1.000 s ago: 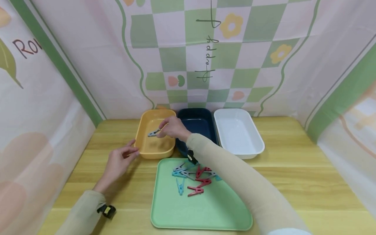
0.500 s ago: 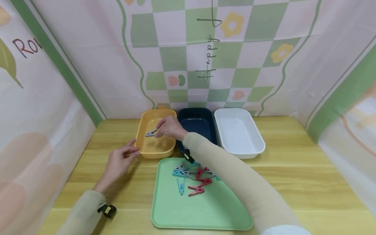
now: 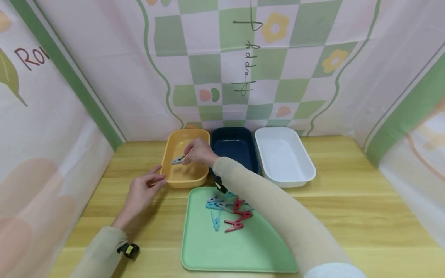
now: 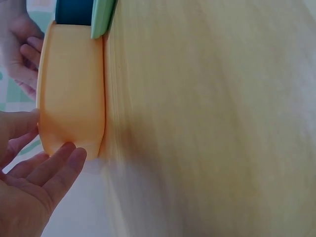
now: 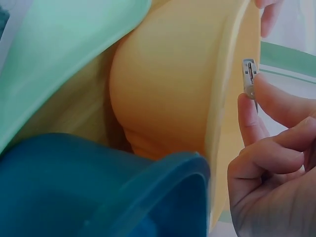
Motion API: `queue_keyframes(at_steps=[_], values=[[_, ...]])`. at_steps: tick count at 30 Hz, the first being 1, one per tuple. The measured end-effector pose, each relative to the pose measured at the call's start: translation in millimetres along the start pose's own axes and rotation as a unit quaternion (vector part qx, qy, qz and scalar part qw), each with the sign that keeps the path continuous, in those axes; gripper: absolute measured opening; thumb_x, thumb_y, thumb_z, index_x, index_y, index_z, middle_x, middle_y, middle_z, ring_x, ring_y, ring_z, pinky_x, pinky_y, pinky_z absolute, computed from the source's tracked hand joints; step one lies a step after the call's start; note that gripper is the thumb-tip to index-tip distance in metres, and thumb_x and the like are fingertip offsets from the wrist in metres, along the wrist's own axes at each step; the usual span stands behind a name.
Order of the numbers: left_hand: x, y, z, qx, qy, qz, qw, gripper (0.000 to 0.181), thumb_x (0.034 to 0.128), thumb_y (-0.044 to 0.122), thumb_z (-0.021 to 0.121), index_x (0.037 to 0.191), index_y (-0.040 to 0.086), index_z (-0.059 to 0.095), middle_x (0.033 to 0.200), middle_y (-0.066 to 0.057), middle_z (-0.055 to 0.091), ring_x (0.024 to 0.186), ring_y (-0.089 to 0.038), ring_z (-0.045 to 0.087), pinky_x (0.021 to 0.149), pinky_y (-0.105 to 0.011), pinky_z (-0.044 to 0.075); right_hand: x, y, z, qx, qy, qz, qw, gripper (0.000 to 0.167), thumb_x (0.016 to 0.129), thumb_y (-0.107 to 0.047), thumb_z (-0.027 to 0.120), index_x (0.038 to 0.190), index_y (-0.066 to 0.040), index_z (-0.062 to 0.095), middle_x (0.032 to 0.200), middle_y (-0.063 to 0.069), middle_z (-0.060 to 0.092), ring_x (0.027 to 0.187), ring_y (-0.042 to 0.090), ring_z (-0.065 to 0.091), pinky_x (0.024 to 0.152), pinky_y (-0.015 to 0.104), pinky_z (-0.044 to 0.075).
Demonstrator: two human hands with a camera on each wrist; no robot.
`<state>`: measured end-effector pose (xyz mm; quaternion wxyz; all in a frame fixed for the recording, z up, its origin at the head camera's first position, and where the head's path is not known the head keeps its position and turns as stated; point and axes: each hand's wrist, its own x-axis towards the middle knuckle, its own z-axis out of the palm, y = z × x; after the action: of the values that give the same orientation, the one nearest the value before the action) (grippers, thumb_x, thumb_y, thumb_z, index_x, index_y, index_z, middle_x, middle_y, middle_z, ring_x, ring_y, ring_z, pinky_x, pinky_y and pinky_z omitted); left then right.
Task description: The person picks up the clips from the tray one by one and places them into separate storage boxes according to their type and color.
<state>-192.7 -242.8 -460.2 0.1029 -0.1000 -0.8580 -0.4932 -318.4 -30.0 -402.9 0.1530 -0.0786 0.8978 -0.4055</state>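
Above the inside of the yellow bin (image 3: 184, 181), my right hand (image 3: 201, 152) pinches a grey clothespin (image 3: 179, 159) between thumb and fingertips. The right wrist view shows this clothespin (image 5: 249, 79) at the fingertips, clear of the yellow bin's rim (image 5: 224, 84). My left hand (image 3: 140, 193) holds the near left corner of the yellow bin. Its fingers (image 4: 64, 155) lie against the bin's outer wall (image 4: 74, 89) in the left wrist view. Blue, red and grey clothespins, among them a red one (image 3: 234, 226) and a blue one (image 3: 215, 221), lie on the green tray (image 3: 236, 255).
A dark blue bin (image 3: 234, 152) stands right of the yellow one, partly behind my right forearm, and a white bin (image 3: 283, 158) stands beyond it. The green tray lies in front of the bins, partly covered by that forearm. A patterned cloth (image 3: 234, 61) hangs behind.
My right hand has moved slightly left over the yellow bin, still holding the grey clothespin. The left hand keeps its place at the bin's corner.
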Motion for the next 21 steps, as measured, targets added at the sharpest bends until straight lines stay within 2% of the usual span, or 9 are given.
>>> queue_keyframes(at_steps=[5,10,14,21], values=[[0.8,-0.3,0.3,-0.001,0.003,0.006,1.0000,0.015,0.0952,-0.004,0.076,0.109,-0.010,0.075,0.146,-0.024,0.058,0.125,-0.042,0.064,0.088,-0.022,0.059,-0.5,0,0,-0.003,-0.002,0.001,1.0000,0.029,0.078,-0.017,0.097,0.094,-0.011,0.074,0.088,0.004,0.066,0.065,0.018,0.050,0.051,0.027,0.040],[1.6,-0.6,1.6,0.000,0.000,0.009,1.0000,0.015,0.0945,-0.004,0.076,0.108,-0.010,0.075,0.146,-0.024,0.058,0.123,-0.041,0.066,0.086,-0.019,0.059,-1.5,3,2,-0.005,0.008,-0.001,1.0000,0.028,0.077,-0.015,0.097,0.094,-0.011,0.075,0.093,0.003,0.068,0.077,0.019,0.056,0.060,0.027,0.046],[2.5,-0.1,2.5,-0.003,0.000,0.012,0.9999,0.015,0.0939,-0.005,0.077,0.108,-0.010,0.075,0.147,-0.024,0.058,0.121,-0.042,0.066,0.085,-0.019,0.059,-3.0,5,3,-0.012,0.011,-0.003,0.9999,0.031,0.078,-0.016,0.096,0.100,-0.010,0.075,0.097,0.002,0.069,0.086,0.020,0.060,0.068,0.028,0.051],[1.2,0.4,0.7,0.007,-0.004,-0.002,1.0000,0.015,0.0950,-0.003,0.076,0.109,-0.008,0.076,0.149,-0.021,0.057,0.123,-0.039,0.066,0.087,-0.018,0.058,-16.6,3,-8,-0.024,0.022,-0.044,0.9985,0.035,0.083,-0.019,0.093,0.111,-0.006,0.078,0.101,0.002,0.070,0.086,0.020,0.062,0.067,0.028,0.054]])
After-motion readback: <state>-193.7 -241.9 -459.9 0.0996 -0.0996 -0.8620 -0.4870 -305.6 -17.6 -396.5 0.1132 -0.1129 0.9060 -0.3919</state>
